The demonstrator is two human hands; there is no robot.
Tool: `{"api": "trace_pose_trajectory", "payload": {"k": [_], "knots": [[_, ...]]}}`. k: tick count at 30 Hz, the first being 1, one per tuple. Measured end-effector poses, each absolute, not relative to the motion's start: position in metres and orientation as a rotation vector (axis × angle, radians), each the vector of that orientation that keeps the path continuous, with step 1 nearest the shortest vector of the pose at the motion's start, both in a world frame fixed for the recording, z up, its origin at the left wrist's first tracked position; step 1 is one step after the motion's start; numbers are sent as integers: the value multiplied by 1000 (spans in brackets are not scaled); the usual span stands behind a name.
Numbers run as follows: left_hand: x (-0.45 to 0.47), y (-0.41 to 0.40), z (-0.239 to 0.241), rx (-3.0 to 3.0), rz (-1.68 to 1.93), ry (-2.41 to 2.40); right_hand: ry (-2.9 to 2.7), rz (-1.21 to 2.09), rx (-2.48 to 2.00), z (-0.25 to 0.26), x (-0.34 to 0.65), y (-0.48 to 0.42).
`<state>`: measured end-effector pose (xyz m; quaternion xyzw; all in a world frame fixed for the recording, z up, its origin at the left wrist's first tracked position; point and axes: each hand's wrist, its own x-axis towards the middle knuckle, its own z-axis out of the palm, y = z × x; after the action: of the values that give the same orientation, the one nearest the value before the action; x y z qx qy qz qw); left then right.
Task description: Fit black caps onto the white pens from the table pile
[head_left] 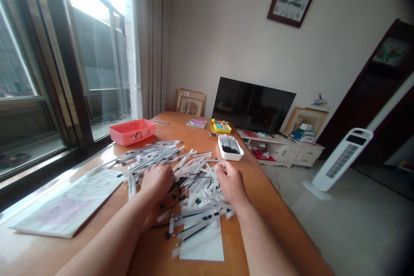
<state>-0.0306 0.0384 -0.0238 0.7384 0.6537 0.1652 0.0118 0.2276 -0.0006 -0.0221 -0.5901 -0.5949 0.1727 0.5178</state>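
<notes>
Starting left of the heap, there's a pad [64, 207], flat, papery, inked; behind the heap's left end, a pink tub [123, 139] in glossy plastic; now the left hand [158, 177], down on the heap, fingers curled under, and I can't tell what they hold! Here's the heap [190, 185] itself, loose across the table [284, 233]: stubby black caps [167, 235], frosty straight tubes [189, 210], skinny dark refills [194, 233]. All look light and slick, tubes stiff, refills probably bendier, best pinched mid-length; under the heap's near edge, a smooth white sheet [207, 250]; at its right edge, the right hand [231, 179], thumb and forefinger nearly together, any catch unclear; beyond the heap's right end, a round-cornered white box [233, 157], packed with tubes
</notes>
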Motion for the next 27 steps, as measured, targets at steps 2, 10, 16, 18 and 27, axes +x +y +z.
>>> {"api": "trace_pose_trajectory", "payload": {"k": [2, 10, 16, 18, 27], "knots": [[-32, 40, -24, 2257, 507, 2057, -1404, 385, -1433, -22, 231, 1], [-36, 42, -27, 2210, 436, 2125, -1583, 321, -1614, -25, 244, 2], [-36, 38, -24, 2189, 426, 2129, -1942, 244, -1641, -40, 231, 3], [-36, 39, -24, 2197, 445, 2129, -1994, 170, -1684, -41, 228, 3], [-37, 41, -29, 2239, 445, 2154, -1969, 110, -1774, -53, 238, 19]]}}
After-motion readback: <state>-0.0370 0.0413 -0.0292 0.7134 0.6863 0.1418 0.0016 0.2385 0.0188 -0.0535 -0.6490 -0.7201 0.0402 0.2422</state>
